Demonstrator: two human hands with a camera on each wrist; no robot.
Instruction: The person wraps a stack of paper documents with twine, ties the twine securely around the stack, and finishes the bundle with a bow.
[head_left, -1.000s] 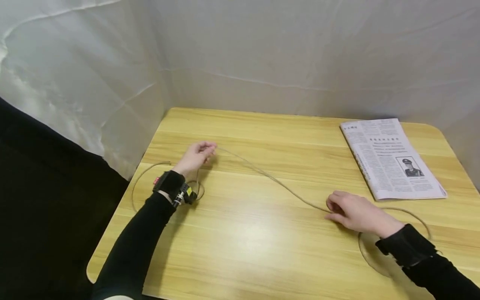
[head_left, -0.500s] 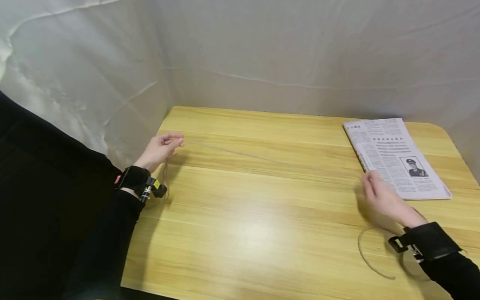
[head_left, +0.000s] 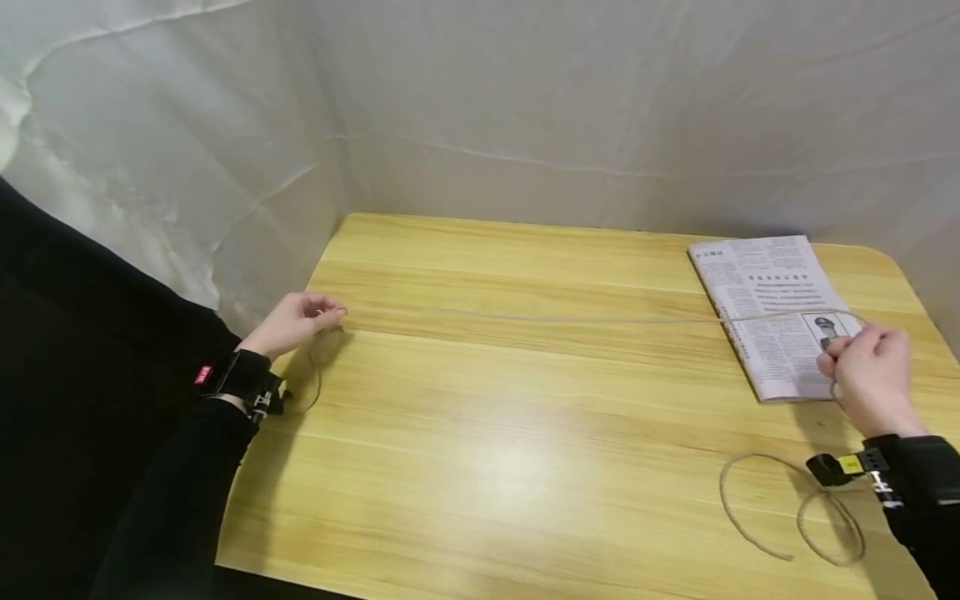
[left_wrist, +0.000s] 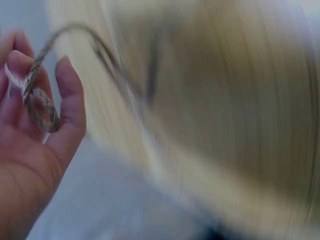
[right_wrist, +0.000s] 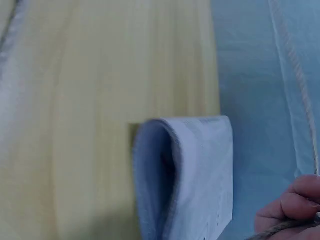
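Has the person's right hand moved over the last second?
Yes. The right hand has travelled rightward and away, from bare table to the near end of the newspaper, pulling the twine taut.

wooden table (head_left: 525, 433) | white sheet walls (head_left: 570, 108) | folded newspaper (head_left: 772, 283) | soft glare
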